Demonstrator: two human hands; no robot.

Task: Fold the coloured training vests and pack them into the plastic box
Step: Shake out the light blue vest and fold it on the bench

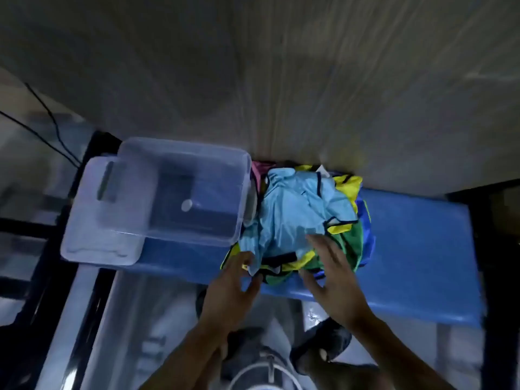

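The clear plastic box [185, 190] stands on the left part of the blue desk [422, 249], its near left corner resting on the clear lid [98, 215], which overhangs the desk's left end. No vest is in the box; only a small pale round spot shows at its floor. The vests [304, 220] lie unfolded in one heap just right of the box, touching its wall: light blue on top, yellow, green, blue and pink beneath. The left hand [230, 285], fingers loosely curled, touches the heap's near edge; whether it pinches cloth cannot be told. The right hand [334, 274] is spread flat at the heap's near right side, holding nothing.
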